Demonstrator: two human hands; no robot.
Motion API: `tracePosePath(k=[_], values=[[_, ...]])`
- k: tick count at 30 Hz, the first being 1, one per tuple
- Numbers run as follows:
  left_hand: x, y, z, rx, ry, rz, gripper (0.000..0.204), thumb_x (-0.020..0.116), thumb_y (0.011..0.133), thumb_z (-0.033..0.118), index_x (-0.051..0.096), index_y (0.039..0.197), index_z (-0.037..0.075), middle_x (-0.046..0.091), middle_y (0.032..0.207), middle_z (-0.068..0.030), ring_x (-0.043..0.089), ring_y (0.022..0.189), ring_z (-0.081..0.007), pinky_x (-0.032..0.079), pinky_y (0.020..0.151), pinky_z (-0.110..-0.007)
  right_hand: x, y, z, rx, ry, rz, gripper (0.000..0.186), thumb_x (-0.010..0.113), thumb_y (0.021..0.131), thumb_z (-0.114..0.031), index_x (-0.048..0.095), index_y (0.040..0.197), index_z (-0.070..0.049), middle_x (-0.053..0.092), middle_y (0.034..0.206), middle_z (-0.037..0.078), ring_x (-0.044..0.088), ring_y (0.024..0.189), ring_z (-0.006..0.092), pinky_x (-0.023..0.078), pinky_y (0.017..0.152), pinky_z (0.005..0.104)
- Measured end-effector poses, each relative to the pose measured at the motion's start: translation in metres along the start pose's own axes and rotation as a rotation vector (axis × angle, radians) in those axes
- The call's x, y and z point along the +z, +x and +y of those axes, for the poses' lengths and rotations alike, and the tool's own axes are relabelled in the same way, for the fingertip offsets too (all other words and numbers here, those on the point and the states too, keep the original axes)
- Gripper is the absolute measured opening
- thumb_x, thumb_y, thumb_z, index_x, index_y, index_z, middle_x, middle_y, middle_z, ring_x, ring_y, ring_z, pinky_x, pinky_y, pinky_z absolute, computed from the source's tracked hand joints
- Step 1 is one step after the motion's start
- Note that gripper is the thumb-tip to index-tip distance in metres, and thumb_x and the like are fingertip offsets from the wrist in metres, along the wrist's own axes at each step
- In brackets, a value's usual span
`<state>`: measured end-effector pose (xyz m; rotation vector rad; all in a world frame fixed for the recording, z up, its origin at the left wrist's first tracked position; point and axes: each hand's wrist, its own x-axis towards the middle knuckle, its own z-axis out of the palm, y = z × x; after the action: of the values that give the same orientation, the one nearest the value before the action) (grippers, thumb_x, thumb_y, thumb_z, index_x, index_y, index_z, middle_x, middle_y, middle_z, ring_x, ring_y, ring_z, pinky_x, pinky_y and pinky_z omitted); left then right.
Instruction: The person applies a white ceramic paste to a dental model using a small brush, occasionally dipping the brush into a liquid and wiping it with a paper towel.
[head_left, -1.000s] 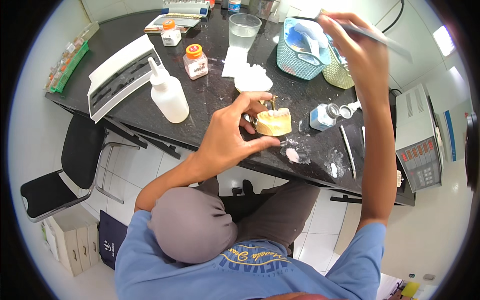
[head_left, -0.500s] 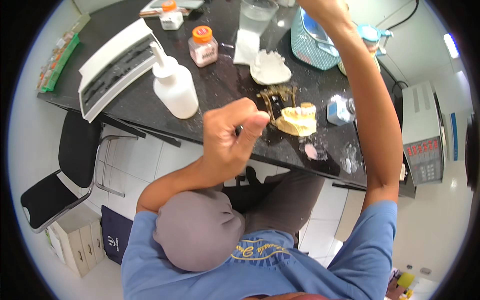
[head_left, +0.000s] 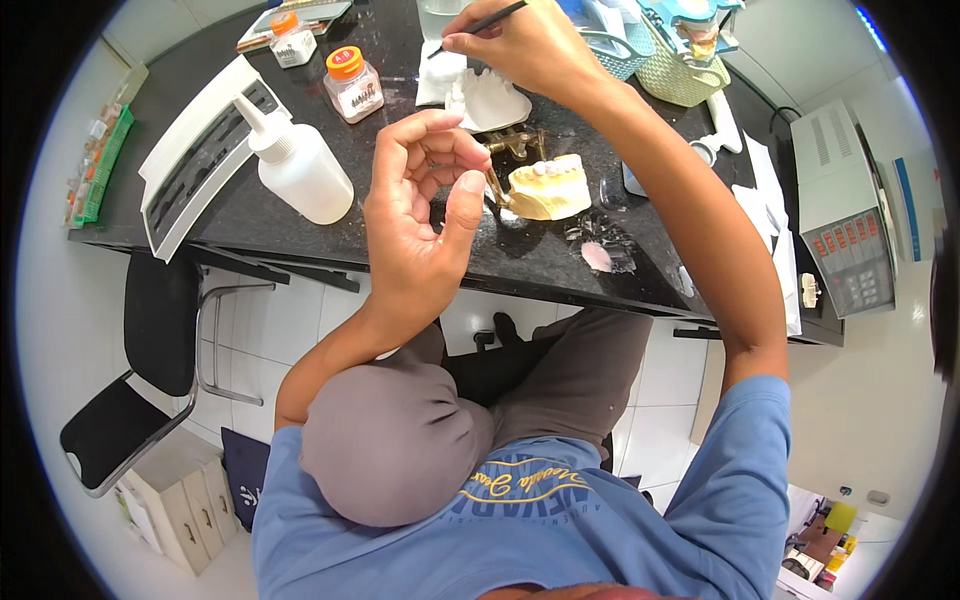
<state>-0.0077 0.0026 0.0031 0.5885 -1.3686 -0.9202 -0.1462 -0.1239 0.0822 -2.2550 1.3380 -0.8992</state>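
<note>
My left hand [head_left: 425, 205] is raised over the front of the dark counter, fingers curled but apart from the thumb, with nothing visible in it. Beside its fingertips lies a yellow dental cast [head_left: 550, 193] with a few whitish teeth, next to a brass articulator [head_left: 515, 145]. Farther back, my right hand [head_left: 530, 45] pinches a slim black pen-like tool [head_left: 495, 18]. The tool's lower tip is over a folded white tissue [head_left: 438, 75], near a clear cup [head_left: 440, 18]. A white plaster cast [head_left: 492, 103] sits just below that hand.
A white squeeze bottle [head_left: 305, 172] and two orange-capped jars [head_left: 355, 90] [head_left: 292, 42] stand left, beside a white tray-like case [head_left: 195, 165]. A pink patch [head_left: 597, 257] marks the counter [head_left: 480, 250]. Baskets [head_left: 685, 75] are at back right; a control box [head_left: 845, 230] stands right.
My right hand has come back from the far right baskets toward the tissue, and the black tool now shows in it. My left hand has loosened from a closed shape. The whole view has shifted.
</note>
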Motion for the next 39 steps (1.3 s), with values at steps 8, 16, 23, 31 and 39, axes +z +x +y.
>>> tracePosePath(k=[8,16,23,31,39], values=[[0.001,0.001,0.0,-0.017,0.042,-0.075,0.039,0.058,0.093,0.015,0.042,0.125,-0.001,0.057,0.106,-0.0119,0.055,0.1,-0.0178,0.044,0.093,-0.033,-0.014,-0.003,-0.006,-0.112,-0.179,0.108,0.018,0.062,0.081,-0.014,0.071,0.089,-0.001,0.067,0.069,0.015,0.067,0.061,0.0225,0.05,0.055,0.0343],[0.004,0.003,0.002,0.025,0.11,-0.167,0.066,0.081,0.076,0.016,0.043,0.127,-0.001,0.059,0.112,-0.0127,0.059,0.107,-0.0197,0.047,0.097,-0.033,-0.076,-0.098,-0.067,-0.301,0.067,0.612,0.022,0.058,0.087,-0.017,0.063,0.094,0.003,0.066,0.08,0.012,0.06,0.068,0.0146,0.046,0.056,0.026],[0.01,0.006,0.001,-0.064,0.13,-0.235,0.072,0.084,0.069,0.007,0.044,0.129,0.002,0.061,0.111,-0.0097,0.061,0.106,-0.0169,0.048,0.094,-0.031,-0.07,-0.217,-0.021,0.236,0.482,0.445,0.023,0.062,0.088,-0.01,0.063,0.104,0.006,0.066,0.087,0.013,0.06,0.069,0.0101,0.046,0.055,0.0197],[0.008,0.006,-0.004,-0.074,0.177,-0.233,0.068,0.079,0.076,0.01,0.043,0.13,-0.007,0.053,0.128,-0.0182,0.054,0.119,-0.0233,0.045,0.101,-0.034,-0.035,-0.251,0.0,0.439,0.578,0.372,0.008,0.063,0.081,0.002,0.06,0.089,0.004,0.064,0.075,0.006,0.061,0.066,0.0079,0.049,0.06,0.0202],[0.01,0.007,-0.007,-0.059,0.2,-0.211,0.067,0.081,0.074,0.011,0.046,0.127,-0.006,0.055,0.127,-0.0184,0.054,0.119,-0.0236,0.046,0.1,-0.034,-0.031,-0.247,0.003,0.458,0.529,0.353,0.007,0.065,0.08,0.003,0.061,0.085,0.003,0.063,0.071,0.004,0.06,0.062,0.0059,0.047,0.057,0.0191]])
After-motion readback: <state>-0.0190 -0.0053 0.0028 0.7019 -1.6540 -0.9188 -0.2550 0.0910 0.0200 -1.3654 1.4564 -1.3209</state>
